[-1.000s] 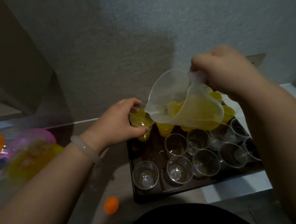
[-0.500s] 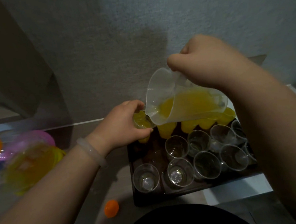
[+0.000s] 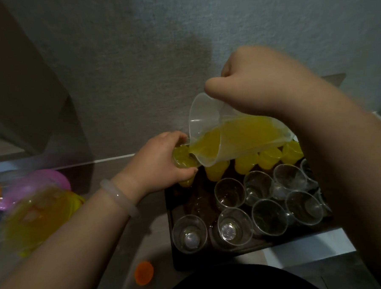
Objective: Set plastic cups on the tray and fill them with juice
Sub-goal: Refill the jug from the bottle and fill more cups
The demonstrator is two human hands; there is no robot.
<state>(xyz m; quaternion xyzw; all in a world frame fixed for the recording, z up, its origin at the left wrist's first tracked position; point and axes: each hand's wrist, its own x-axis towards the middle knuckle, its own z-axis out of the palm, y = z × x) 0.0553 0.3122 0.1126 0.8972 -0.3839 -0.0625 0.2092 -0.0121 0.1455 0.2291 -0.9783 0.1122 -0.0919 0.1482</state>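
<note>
My right hand (image 3: 261,85) grips the handle of a clear plastic jug (image 3: 240,139) of orange juice, tilted left with its spout over a cup. My left hand (image 3: 162,165) holds that plastic cup (image 3: 182,161), which has juice in it, at the far left corner of the dark tray (image 3: 175,255). Behind the jug stands a row of filled cups (image 3: 269,159). Several empty clear cups (image 3: 229,192) stand in two nearer rows on the tray.
An orange bottle cap (image 3: 144,272) lies on the floor left of the tray. A blurred juice bottle (image 3: 34,216) and a purple object (image 3: 48,180) sit at the far left. A grey wall rises directly behind the tray. A white surface (image 3: 307,249) lies under the tray's right front.
The jug has dropped lower and tipped further toward the left, its spout now reaching the cup in my left hand. The left hand has stayed on the cup.
</note>
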